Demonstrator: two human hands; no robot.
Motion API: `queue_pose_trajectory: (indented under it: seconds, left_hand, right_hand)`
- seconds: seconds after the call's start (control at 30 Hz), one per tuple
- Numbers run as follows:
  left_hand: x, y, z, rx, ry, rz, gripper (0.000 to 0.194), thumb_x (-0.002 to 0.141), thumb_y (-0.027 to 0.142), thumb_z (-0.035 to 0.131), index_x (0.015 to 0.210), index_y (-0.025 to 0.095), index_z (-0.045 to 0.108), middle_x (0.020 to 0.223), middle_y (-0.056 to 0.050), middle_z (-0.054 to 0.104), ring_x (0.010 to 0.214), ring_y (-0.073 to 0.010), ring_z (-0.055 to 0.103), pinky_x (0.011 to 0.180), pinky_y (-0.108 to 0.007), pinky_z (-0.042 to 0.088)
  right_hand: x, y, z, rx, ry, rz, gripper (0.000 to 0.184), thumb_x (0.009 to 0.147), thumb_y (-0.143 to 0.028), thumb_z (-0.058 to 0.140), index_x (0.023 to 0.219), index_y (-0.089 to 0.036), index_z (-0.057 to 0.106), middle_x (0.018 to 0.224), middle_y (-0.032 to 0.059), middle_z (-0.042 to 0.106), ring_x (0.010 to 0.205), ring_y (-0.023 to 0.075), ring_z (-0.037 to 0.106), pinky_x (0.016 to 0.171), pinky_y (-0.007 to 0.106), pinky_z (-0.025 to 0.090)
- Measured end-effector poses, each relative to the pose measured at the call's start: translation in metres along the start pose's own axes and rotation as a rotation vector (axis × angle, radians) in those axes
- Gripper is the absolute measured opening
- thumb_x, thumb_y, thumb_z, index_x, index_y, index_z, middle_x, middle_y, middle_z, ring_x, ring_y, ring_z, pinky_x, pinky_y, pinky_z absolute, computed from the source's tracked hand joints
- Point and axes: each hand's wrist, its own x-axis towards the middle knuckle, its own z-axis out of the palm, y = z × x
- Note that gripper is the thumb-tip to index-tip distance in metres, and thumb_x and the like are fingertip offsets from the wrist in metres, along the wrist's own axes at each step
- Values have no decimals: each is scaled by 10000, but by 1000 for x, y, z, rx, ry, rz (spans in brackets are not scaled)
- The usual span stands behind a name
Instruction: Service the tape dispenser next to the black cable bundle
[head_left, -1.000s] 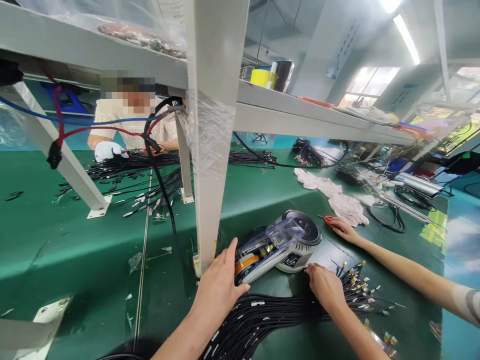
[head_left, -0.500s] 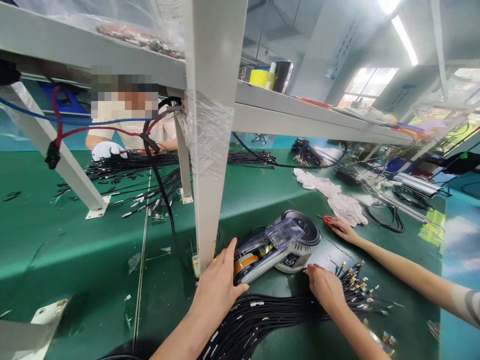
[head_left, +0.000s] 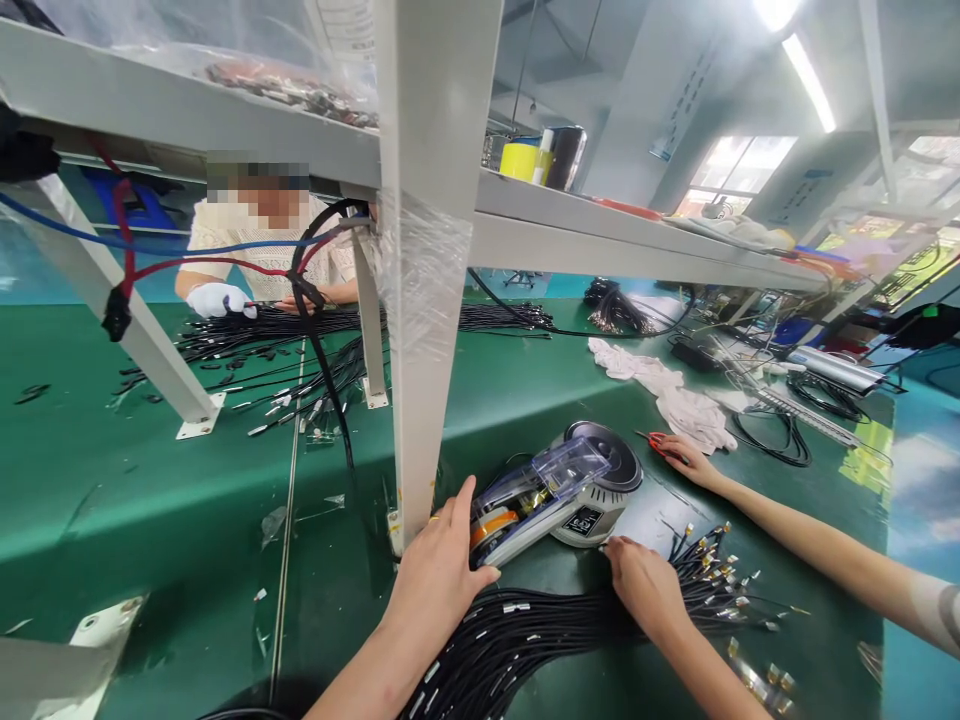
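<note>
My left hand (head_left: 444, 560) is open, its fingers stretched along the near end of a small grey machine (head_left: 517, 500) with a clear cover and an orange roll inside. A round, dark-topped part stands at the machine's far end. My right hand (head_left: 646, 582) is closed in a pinch just in front of the machine's base; what its fingertips hold is too small to make out. Beneath and beside both hands lies a thick bundle of black cables (head_left: 525, 630) with white tags. Their loose ends, with small metal and yellowish connectors (head_left: 712, 570), fan out right of my right hand.
A co-worker's hand (head_left: 686, 460) reaches in from the right with a red-handled tool (head_left: 660, 443). A white post (head_left: 427, 300) rises beside the machine. A crumpled pale cloth (head_left: 690, 410) lies behind. Across the green table, another person (head_left: 270, 240) with a white glove handles black cables.
My right hand has moved slightly left along the machine's base, still pinched. My left hand keeps its place on the machine. The view has shifted a little.
</note>
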Motion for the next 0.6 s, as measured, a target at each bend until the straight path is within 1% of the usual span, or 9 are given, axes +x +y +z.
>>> queue_pose_trajectory:
  seconds: [0.07, 0.13, 0.2, 0.33, 0.4, 0.5, 0.6]
  left_hand:
    - [0, 0, 0, -4, 0, 7, 956, 734, 236, 723, 1495, 159, 149, 1385, -99, 510, 1218, -250, 519, 1021, -386, 436]
    - [1, 0, -1, -2, 3, 10, 962, 730, 232, 730, 1495, 155, 151, 1382, -105, 512, 1222, -253, 516, 1026, -391, 432]
    - [1, 2, -2, 7, 8, 5, 957, 726, 220, 732, 1494, 152, 165, 1384, -121, 508, 1220, -267, 517, 1024, -407, 433]
    - [2, 5, -4, 20, -1, 2, 964, 716, 222, 745, 1493, 165, 178, 1390, -133, 505, 1224, -281, 515, 1004, -413, 448]
    - [1, 6, -4, 25, -9, 4, 963, 716, 227, 748, 1493, 162, 181, 1389, -134, 506, 1231, -279, 509, 1005, -408, 445]
    - [0, 5, -5, 26, -11, 4, 947, 732, 223, 734, 1493, 150, 176, 1381, -130, 513, 1221, -271, 513, 1011, -404, 437]
    - [0, 5, -4, 20, -22, 2, 935, 742, 223, 727, 1492, 142, 175, 1372, -122, 518, 1213, -263, 515, 1017, -403, 433]
  right_hand:
    - [5, 11, -3, -12, -11, 5, 363, 918, -166, 284, 908, -168, 648, 944, 76, 705, 897, 244, 689, 670, 279, 374]
    - [6, 13, -5, -23, -12, 3, 356, 898, -131, 295, 899, -163, 650, 936, 79, 702, 906, 236, 685, 677, 274, 365]
    - [4, 7, -4, -25, -9, 3, 375, 906, -132, 280, 899, -161, 653, 920, 80, 701, 890, 224, 685, 675, 272, 356]
    - [-5, -16, 3, -8, 3, -15, 416, 941, -186, 245, 890, -160, 657, 908, 84, 708, 869, 212, 684, 697, 281, 372]
    - [-7, -20, 7, 4, 10, -17, 403, 950, -215, 251, 909, -168, 650, 924, 76, 708, 874, 210, 685, 700, 280, 380]
    - [-2, -7, 7, 16, 10, 2, 384, 958, -242, 255, 932, -182, 633, 946, 56, 705, 876, 224, 690, 665, 279, 376]
    - [3, 7, 5, 8, 19, 27, 372, 952, -222, 259, 922, -164, 626, 955, 73, 698, 887, 238, 689, 663, 282, 375]
